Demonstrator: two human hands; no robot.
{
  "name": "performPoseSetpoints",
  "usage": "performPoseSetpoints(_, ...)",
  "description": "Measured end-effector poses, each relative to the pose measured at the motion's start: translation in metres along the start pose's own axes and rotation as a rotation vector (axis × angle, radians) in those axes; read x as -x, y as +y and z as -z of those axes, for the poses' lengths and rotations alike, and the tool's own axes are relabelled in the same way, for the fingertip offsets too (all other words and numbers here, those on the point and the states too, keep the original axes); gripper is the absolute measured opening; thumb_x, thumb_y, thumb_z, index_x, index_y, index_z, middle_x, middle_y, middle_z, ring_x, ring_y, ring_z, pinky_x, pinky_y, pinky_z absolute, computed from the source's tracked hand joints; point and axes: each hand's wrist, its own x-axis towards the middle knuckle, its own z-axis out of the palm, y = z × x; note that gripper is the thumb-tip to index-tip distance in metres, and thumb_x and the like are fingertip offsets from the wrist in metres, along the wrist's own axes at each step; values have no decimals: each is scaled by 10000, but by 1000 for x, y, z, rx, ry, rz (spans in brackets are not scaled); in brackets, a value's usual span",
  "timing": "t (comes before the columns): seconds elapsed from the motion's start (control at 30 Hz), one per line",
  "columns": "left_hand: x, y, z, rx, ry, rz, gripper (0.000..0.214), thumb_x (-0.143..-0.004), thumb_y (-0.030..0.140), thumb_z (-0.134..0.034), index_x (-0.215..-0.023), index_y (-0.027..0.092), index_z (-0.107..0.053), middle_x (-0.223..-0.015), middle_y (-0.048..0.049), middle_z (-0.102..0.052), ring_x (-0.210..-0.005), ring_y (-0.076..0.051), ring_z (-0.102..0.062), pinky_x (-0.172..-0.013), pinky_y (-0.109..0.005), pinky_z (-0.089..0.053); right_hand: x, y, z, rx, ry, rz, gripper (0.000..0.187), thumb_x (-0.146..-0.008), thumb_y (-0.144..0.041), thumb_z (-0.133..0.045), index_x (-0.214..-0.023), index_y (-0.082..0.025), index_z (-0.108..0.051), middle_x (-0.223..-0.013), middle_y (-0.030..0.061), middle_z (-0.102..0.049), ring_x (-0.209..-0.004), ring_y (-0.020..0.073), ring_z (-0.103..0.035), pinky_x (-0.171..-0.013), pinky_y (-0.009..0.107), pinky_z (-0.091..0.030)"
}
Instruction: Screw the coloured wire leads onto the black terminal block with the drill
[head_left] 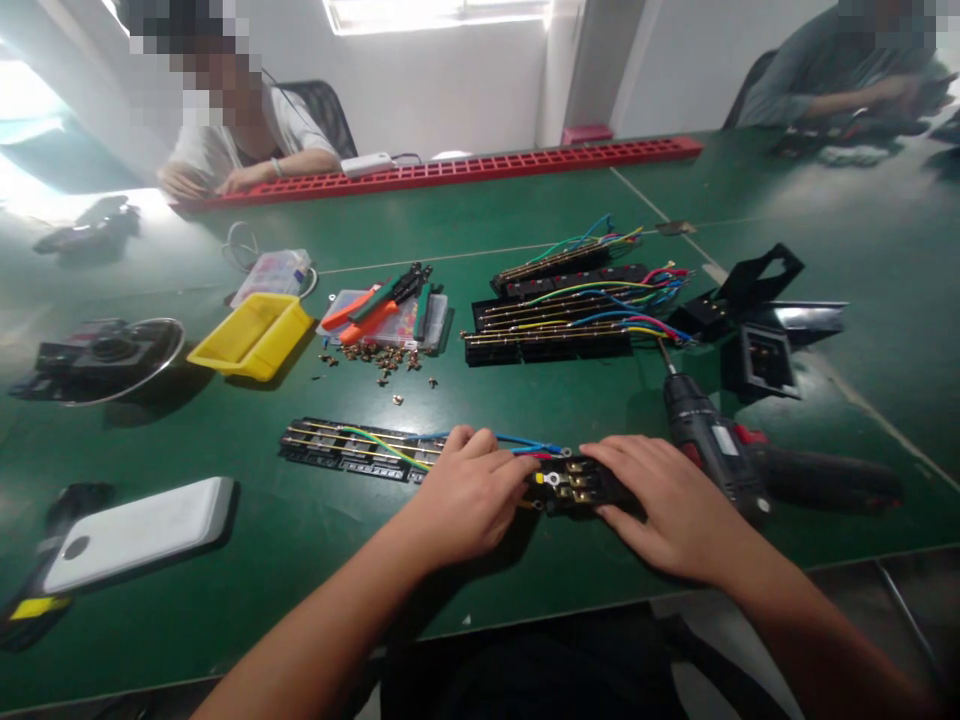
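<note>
A long black power-strip housing (322, 437) with brass rails and blue, green-yellow and red wires lies in front of me. At its right end sits a black terminal block (574, 495) with brass contacts. My left hand (472, 490) is closed over the wires, its fingertips by a ring terminal (553, 479) with a yellow sleeve that lies over the block. My left palm hides part of the housing. With thumb and fingers on either side, my right hand (667, 505) grips the block's right end. A cordless drill (712, 440) lies just beyond my right hand.
Wired strips (547, 345) and black boxes (757, 360) lie at the back right. Brass parts (386, 360), wire strippers (382, 305) and a yellow bin (259, 340) stand left. A white power bank (142, 530) is near. Two people sit across, behind a red rail (480, 168).
</note>
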Motion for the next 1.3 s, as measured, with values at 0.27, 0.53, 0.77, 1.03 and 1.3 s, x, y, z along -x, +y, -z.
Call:
performPoseSetpoints(0.27, -1, -2, -10, -103, 76, -10, 185, -1027, 268, -463, -1103, 235, -628, -875, 0, -700, -840, -237, -468, -765, -394, -289, 0, -1, 0, -20, 93, -45, 388, -963, -279, -451, -1323, -141, -491, -1253, 111, -504, -1123, 320, -500, -961, 501, -425)
performPoseSetpoints(0.53, -1, -3, -14, -101, 100, -20, 208, -1033, 307, -491, -1107, 271, -683, -990, -10, -721, -866, -231, -487, -762, -396, -293, -3, -6, -4, -32, 131, -36, 400, -950, -257, -454, -1325, -125, -499, -1249, 114, -498, -1122, 314, -496, -968, 484, -419)
performPoseSetpoints(0.77, -2, 1, -16, -163, 163, -26, 208, -1031, 347, -517, -1132, 286, -688, -953, -12, -717, -855, -232, -496, -770, -392, -293, -2, -9, -9, -5, 115, -52, 417, -954, -257, -425, -1339, -108, -486, -1238, 130, -493, -1085, 333, -496, -920, 500, -444)
performPoseSetpoints(1.03, -2, -1, -18, -218, 170, -81, 170, -1012, 310, -541, -1076, 239, -682, -880, -21, -690, -831, -230, -495, -776, -399, -308, 1, -12, -12, -5, 130, -71, 424, -945, -239, -423, -1344, -108, -484, -1252, 136, -484, -1105, 339, -482, -945, 514, -437)
performPoseSetpoints(1.3, 0, 0, -18, -179, 210, -107, 159, -1010, 272, -517, -1034, 208, -661, -841, -26, -678, -810, -229, -480, -754, -391, -302, 0, -15, -14, -14, 146, -62, 437, -945, -249, -423, -1348, -92, -488, -1245, 140, -487, -1080, 339, -487, -929, 517, -441)
